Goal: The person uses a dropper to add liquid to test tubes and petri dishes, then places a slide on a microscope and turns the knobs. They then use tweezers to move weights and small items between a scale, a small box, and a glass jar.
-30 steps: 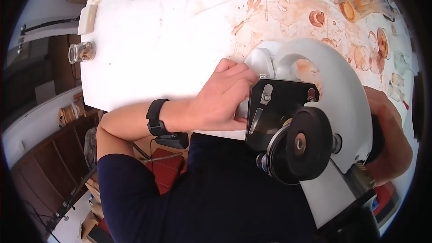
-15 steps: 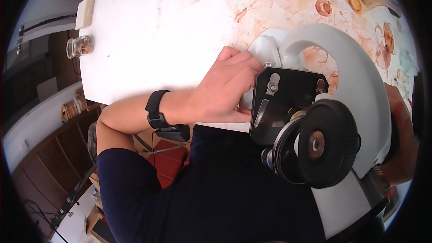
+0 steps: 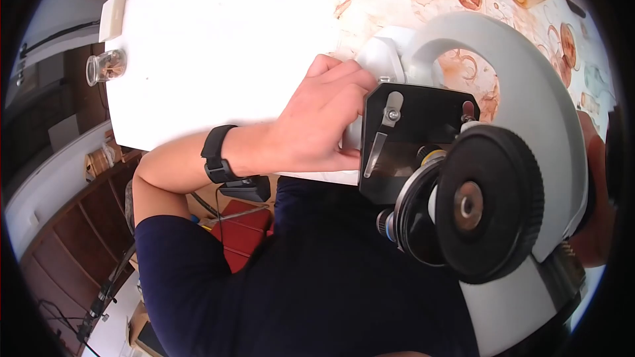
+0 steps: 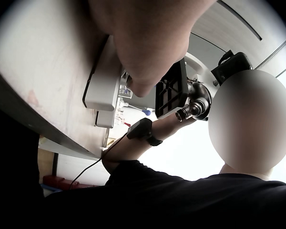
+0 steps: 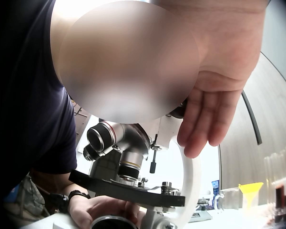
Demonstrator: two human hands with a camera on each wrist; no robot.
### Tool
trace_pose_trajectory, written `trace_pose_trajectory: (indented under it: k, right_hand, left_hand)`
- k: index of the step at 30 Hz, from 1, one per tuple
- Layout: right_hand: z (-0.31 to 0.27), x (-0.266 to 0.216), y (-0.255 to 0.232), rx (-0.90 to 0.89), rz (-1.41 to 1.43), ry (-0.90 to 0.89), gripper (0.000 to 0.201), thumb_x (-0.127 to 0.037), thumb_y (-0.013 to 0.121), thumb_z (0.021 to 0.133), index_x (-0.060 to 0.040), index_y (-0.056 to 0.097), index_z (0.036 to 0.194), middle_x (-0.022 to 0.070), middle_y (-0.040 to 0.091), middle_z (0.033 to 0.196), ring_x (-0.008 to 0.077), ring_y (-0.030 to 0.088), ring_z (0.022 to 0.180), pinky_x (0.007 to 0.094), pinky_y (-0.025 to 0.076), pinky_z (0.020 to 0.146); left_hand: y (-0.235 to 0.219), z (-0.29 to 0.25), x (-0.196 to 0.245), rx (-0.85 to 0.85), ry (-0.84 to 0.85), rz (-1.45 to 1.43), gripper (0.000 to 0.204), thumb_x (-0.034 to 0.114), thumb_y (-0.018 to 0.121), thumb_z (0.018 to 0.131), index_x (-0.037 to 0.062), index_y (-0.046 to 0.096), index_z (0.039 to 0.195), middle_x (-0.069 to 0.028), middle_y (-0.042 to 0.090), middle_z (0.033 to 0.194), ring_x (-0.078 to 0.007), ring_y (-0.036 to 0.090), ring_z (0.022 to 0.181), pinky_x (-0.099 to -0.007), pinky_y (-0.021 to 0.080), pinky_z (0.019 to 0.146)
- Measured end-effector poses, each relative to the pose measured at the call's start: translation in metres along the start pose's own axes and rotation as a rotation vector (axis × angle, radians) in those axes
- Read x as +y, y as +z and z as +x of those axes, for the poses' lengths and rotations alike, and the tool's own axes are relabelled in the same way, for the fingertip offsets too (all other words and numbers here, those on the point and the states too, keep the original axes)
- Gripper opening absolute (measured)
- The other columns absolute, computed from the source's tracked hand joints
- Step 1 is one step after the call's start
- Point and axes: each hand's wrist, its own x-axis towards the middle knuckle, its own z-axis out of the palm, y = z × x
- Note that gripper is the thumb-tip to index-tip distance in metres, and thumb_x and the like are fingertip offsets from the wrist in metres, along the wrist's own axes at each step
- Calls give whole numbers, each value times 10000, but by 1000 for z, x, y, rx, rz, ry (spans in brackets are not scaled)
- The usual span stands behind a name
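A white microscope (image 3: 529,73) with a black stage (image 3: 420,116) and a large black round part (image 3: 489,205) stands at the table's near edge. My left hand (image 3: 324,116) lies at the left side of its base below the stage, fingers bent against it; the fingertips are hidden, so what they grip cannot be told. In the right wrist view, objective lenses (image 5: 129,167) sit above the stage (image 5: 128,191). My right hand (image 5: 214,109) is beside the microscope's arm, its fingers extended and loosely bent. In the head view it is mostly behind the microscope.
On the table's left edge are a glass jar (image 3: 107,67) and a white block (image 3: 113,18). Reddish-brown stains mark the tabletop (image 3: 218,46). Glass dishes (image 3: 567,45) lie at the far right. A yellow funnel (image 5: 250,190) shows in the right wrist view.
The head view has shifted, with the microscope and table appearing higher and the black round part larger. My left hand has stayed at the base; my right hand is now more hidden behind the microscope.
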Motion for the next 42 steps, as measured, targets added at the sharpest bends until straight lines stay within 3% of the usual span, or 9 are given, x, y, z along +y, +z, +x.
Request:
trace_pose_trajectory:
  k: [1, 4, 16, 19, 22, 31, 42]
  right_hand:
    - [-1, 0, -1, 6, -2, -1, 573, -482, 360, 1061, -58, 348, 1445, 167, 562, 1338, 224, 633, 1155, 395, 541, 974]
    - [-3, -1, -2, 13, -6, -4, 574, -483, 362, 1060, -57, 349, 1444, 167, 562, 1338, 224, 633, 1155, 395, 540, 974]
    - [-3, -2, -2, 7, -16, -7, 580, -486, 370, 1057, -53, 351, 1442, 169, 563, 1336, 226, 632, 1157, 396, 539, 975]
    - [-3, -2, -2, 4, -18, -11, 581, -487, 371, 1057, -51, 351, 1441, 170, 564, 1335, 226, 632, 1158, 396, 539, 975]
    - [-2, -2, -2, -3, -21, -19, 583, -487, 373, 1056, -50, 351, 1441, 170, 564, 1335, 226, 632, 1159, 396, 539, 975]
    - [-1, -4, -2, -18, -27, -30, 587, -489, 379, 1054, -47, 353, 1439, 171, 565, 1333, 227, 631, 1160, 396, 538, 975]
    - [0, -5, -1, -36, -36, -45, 592, -492, 386, 1051, -44, 354, 1437, 173, 565, 1331, 228, 630, 1162, 397, 537, 976]
  left_hand:
    - [3, 0, -2, -24, -8, 30, 557, 198, 892, 563, 89, 448, 881, -126, 575, 1029, -303, 544, 865, -414, 376, 824]
    - [9, 0, -8, 175, 131, -155, 557, 194, 891, 561, 88, 445, 876, -134, 579, 1030, -307, 543, 856, -416, 379, 818]
    - [9, -1, -8, 186, 137, -174, 564, 191, 894, 564, 88, 431, 869, -138, 579, 1013, -308, 540, 835, -418, 377, 798]
    - [22, -2, -24, 258, 269, -101, 564, 195, 893, 567, 90, 428, 870, -135, 578, 1009, -307, 540, 834, -418, 377, 795]
    - [6, -1, -7, 103, 83, -127, 561, 203, 890, 573, 93, 427, 870, -131, 576, 1005, -305, 539, 834, -417, 377, 796]
    - [-3, 1, -2, 30, 64, 25, 555, 215, 886, 579, 96, 433, 875, -121, 576, 1005, -300, 546, 848, -415, 378, 801]
    - [-1, 3, -1, 14, 34, -1, 551, 204, 882, 564, 96, 444, 881, -112, 576, 1003, -293, 546, 851, -408, 377, 805]
